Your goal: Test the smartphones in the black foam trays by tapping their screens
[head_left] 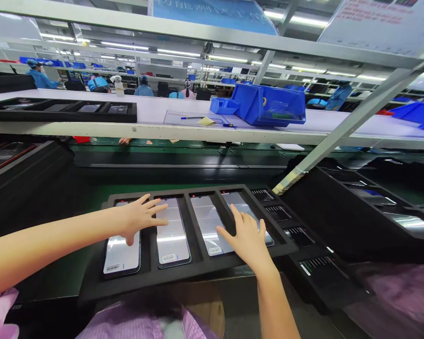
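Note:
A black foam tray (203,268) lies in front of me, with several smartphones side by side in its slots. Their lit screens are white, and barcode stickers sit near the lower ends. My left hand (143,219) reaches over the leftmost phone (122,254), its spread fingertips above the second phone (173,235). Over the right part of the tray, my right hand (247,233) has its fingers apart. Its thumb is by the third phone (208,221), and the other fingers are over the rightmost phone (238,200). Whether the fingertips touch the screens I cannot tell. Neither hand holds anything.
Another tray of dark-screened devices (297,235) adjoins on the right, beside a tall black tray stack (335,221). More black trays (31,188) stand at left. A white shelf (151,129) crosses ahead, bearing a blue bin (268,106) and pens. A slanted metal post (342,136) rises at right.

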`<state>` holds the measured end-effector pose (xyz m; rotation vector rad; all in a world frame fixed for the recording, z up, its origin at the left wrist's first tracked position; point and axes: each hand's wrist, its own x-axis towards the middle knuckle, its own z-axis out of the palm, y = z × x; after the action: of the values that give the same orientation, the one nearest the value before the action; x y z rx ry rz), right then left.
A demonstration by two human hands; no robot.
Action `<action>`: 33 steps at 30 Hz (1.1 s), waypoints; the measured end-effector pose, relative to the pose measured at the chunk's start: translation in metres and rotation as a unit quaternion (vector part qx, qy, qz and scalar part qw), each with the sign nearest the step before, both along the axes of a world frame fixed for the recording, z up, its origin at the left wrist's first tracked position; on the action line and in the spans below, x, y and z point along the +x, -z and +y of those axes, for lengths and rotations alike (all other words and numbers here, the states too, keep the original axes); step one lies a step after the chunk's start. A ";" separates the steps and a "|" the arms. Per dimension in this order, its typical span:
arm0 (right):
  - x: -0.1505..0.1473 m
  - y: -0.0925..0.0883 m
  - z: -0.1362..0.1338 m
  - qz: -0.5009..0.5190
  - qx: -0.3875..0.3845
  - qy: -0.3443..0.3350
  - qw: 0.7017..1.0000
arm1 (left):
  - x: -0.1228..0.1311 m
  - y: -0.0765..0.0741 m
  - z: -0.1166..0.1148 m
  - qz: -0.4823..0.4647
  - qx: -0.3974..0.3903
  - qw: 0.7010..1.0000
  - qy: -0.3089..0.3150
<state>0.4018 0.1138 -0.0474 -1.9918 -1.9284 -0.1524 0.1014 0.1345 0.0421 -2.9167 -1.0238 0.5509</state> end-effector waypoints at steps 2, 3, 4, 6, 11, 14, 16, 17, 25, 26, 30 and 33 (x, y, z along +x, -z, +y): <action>0.000 0.000 -0.001 0.007 -0.003 -0.009 1.000 | 0.003 -0.003 -0.002 0.001 0.002 1.000 -0.001; 0.000 -0.001 -0.002 0.009 -0.006 -0.014 1.000 | 0.005 -0.004 -0.002 0.000 0.001 1.000 0.000; -0.001 -0.001 -0.003 0.012 -0.008 -0.017 1.000 | 0.006 -0.004 -0.003 0.001 -0.001 1.000 0.002; -0.002 -0.002 -0.004 0.014 -0.011 -0.021 1.000 | 0.009 -0.006 -0.003 0.014 -0.014 1.000 0.002; 0.001 -0.009 -0.010 0.051 0.009 -0.034 0.998 | 0.004 -0.011 -0.005 0.021 -0.022 0.999 -0.019; 0.016 -0.011 -0.025 0.091 0.083 -0.003 0.992 | -0.014 0.000 -0.026 -0.118 0.096 0.984 -0.095; 0.030 -0.010 -0.039 0.092 0.117 0.005 0.989 | -0.031 0.019 -0.051 -0.248 0.183 0.930 -0.199; 0.036 -0.008 -0.046 0.088 0.124 0.004 0.988 | -0.041 0.032 -0.066 -0.303 0.196 0.895 -0.262; 0.051 0.004 -0.067 0.065 0.142 -0.007 0.988 | -0.076 0.093 -0.130 -0.482 0.010 0.649 -0.588; 0.050 0.005 -0.066 0.062 0.147 -0.002 0.987 | -0.073 0.093 -0.129 -0.482 0.008 0.642 -0.596; 0.050 0.007 -0.064 0.037 0.142 -0.010 0.989 | -0.060 0.093 -0.123 -0.479 0.021 0.644 -0.596; 0.051 0.008 -0.065 0.011 0.112 -0.024 0.993 | -0.059 0.095 -0.123 -0.488 0.027 0.629 -0.604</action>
<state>0.4526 0.0491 -0.0559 -1.7930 -1.8547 -0.3187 0.0421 0.0115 -0.0532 -1.7669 -2.8808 -1.3111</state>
